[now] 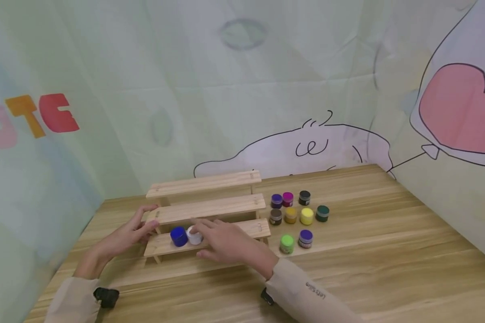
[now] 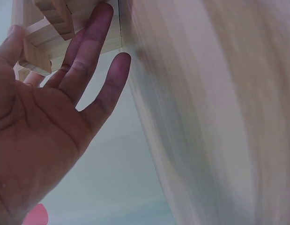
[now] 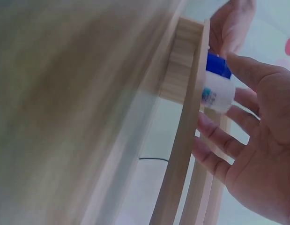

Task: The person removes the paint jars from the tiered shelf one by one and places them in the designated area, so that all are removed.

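Note:
A wooden three-tier stand [image 1: 206, 210] stands on the table. On the left part of its lowest tier, a blue paint jar [image 1: 179, 236] and a white paint jar [image 1: 194, 235] sit side by side. My left hand [image 1: 123, 235] grips the stand's left end at the middle tier, thumb in front and forefinger behind; the left wrist view shows its other fingers [image 2: 86, 65] fairly straight. Over the lowest tier, my right hand [image 1: 230, 242] reaches around the white jar with loosely spread fingers. Whether they touch the jar cannot be told; the thumb is apart from it in the head view.
Right of the stand, several small paint jars stand on the wooden table [image 1: 368, 233], among them a green jar [image 1: 287, 244], a yellow jar [image 1: 306, 216] and a black jar [image 1: 305, 197]. A printed cloth backdrop [image 1: 178, 89] hangs behind the table.

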A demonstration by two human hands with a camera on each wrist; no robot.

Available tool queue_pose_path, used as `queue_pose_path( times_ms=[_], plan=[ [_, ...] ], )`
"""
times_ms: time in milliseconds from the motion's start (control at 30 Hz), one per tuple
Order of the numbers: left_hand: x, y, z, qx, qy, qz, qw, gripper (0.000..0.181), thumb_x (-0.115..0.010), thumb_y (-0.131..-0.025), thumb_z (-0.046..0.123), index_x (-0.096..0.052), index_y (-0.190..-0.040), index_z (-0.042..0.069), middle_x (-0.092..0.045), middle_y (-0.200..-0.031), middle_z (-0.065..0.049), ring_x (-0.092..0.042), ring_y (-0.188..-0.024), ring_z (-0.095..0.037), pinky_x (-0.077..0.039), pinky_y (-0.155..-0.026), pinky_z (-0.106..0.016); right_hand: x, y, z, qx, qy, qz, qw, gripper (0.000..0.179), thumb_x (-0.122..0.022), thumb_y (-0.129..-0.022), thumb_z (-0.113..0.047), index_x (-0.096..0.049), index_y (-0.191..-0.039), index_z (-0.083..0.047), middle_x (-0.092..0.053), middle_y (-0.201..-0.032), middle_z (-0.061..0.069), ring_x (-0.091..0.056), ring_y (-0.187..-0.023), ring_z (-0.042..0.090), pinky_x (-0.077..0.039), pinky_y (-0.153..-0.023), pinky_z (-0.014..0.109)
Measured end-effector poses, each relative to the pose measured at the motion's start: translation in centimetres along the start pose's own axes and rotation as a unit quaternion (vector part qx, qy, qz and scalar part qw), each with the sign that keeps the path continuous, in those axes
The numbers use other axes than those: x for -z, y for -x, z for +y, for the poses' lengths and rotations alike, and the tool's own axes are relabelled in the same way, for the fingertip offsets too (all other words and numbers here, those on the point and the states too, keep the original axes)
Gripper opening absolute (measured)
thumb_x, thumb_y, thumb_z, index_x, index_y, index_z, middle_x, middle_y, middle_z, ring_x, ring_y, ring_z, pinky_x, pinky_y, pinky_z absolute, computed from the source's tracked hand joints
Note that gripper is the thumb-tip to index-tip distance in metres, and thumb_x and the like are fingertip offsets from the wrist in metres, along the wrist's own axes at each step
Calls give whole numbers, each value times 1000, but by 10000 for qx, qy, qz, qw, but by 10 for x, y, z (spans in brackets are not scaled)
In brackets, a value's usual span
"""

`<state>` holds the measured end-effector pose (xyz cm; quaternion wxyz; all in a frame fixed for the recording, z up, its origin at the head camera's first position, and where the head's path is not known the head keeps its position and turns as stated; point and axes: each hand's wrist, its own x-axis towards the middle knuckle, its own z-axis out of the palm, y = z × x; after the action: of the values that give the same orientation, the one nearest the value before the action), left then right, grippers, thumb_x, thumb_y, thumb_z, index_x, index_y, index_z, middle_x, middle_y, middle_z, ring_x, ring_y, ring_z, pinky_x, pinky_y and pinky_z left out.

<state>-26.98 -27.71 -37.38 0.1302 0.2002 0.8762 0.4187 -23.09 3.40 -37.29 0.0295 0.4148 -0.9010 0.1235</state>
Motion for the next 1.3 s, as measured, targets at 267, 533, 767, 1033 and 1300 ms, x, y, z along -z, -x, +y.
queue_pose_path(
  times_ms=[267, 533, 767, 1033, 1300],
  plan=[
    [2, 0, 0, -5, 16, 29, 10000, 59, -39, -111, 29, -6, -155, 9, -58, -116, -21, -63, -107, -33, -52, -87, -42, 0, -2, -3, 133, -98, 273, 9995, 53, -61, -101, -36, -44, -145, -13, -60, -131, -3, -60, -112, 9, -49, -87, 19],
    [2, 2, 1, -2, 30, 19, 10000, 58, -38, -111, 29, -6, -155, 9, -58, -116, -21, -63, -107, -33, -52, -88, -42, 2, -2, 3, 169, -503, 430, 9977, 19, -69, -97, -30, -55, -98, -18, -58, -92, -10, -51, -73, -2, -42, -61, 11],
    [2, 3, 0, 11, 24, 43, 10000, 59, -38, -111, 29, -6, -155, 9, -57, -118, -22, -62, -109, -35, -52, -89, -43, 12, 3, 13, 81, -833, 97, 9964, 20, -71, -95, -32, -56, -98, -19, -53, -81, -12, -48, -66, 2, -41, -58, 16],
    [2, 3, 1, -62, 79, 22, 9999, 58, -38, -111, 28, -6, -155, 8, -57, -117, -22, -63, -107, -35, -53, -86, -39, 25, 9, 27, -203, -1340, -181, 9906, 26, -76, -91, -32, -58, -105, -20, -65, -102, -7, -56, -78, 2, -47, -70, 18],
    [0, 2, 1, -99, 33, 3, 9999, 57, -38, -111, 28, -6, -155, 8, -58, -115, -21, -63, -105, -33, -53, -86, -39, 32, 18, 41, -617, -1827, -490, 9800, 33, -78, -90, -31, -57, -113, -20, -63, -108, -6, -59, -89, 4, -49, -76, 21]
  ],
)
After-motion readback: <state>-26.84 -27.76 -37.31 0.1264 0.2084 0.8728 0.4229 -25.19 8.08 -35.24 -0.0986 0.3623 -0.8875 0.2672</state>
